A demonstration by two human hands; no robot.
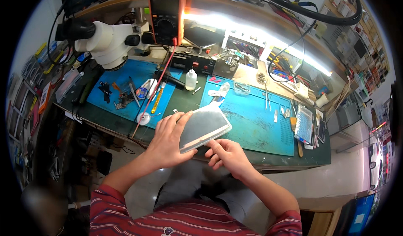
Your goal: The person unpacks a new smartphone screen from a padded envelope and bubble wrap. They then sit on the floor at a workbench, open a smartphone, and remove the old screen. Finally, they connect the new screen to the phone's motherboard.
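My left hand (pixel 170 139) grips the left end of a flat, translucent rectangular item with a pale rim (pixel 205 125), like a phone case, held tilted above the front of the bench. My right hand (pixel 220 152) has its thumb and index finger closed on the lower edge of that item, with the other fingers curled underneath. A blue work mat (pixel 260 131) lies behind the item to the right, with small tools and parts on it.
At the back are a white microscope (pixel 103 47), an orange multimeter (pixel 166 15) with a red lead, and a squeeze bottle (pixel 191 79). A second blue mat (pixel 100 106) holds scattered parts. A parts box (pixel 303 127) sits at the right. The green bench's edge (pixel 294 162) runs before me.
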